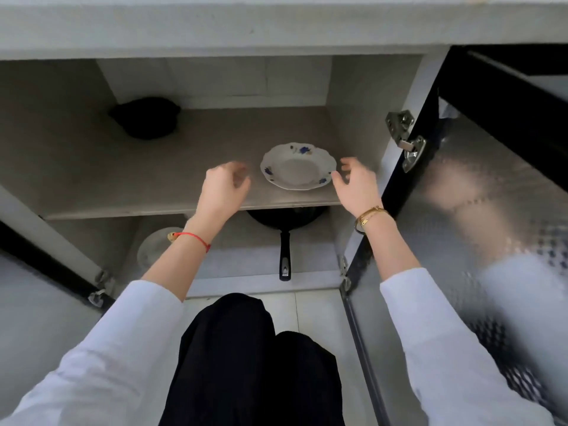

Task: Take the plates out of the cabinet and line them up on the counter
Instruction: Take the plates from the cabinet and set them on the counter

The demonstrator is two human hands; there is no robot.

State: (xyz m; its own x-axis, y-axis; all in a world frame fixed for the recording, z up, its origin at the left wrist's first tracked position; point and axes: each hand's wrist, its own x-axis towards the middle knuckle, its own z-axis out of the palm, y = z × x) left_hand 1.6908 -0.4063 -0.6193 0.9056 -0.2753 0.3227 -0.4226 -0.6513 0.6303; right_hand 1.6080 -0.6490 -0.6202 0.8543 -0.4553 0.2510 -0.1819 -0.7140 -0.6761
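**A:** so where's the plate [298,167] sitting?

**B:** It's seen flat on the upper shelf [123,192] of the open cabinet, toward the right, blue flowers printed on the rim. A second plate [153,247] is half hidden on the lower level, left of a black pan [284,222].

**A:** and the hands?

**B:** The left hand [222,187] is held just left of the plate, the right hand [356,186] just beside its right edge. Nothing is gripped: each grip is apart, fingers loosely curled. Contact with the rim can't be made out, it's blurred. A dark lump [146,118] is parked at the shelf's back left.
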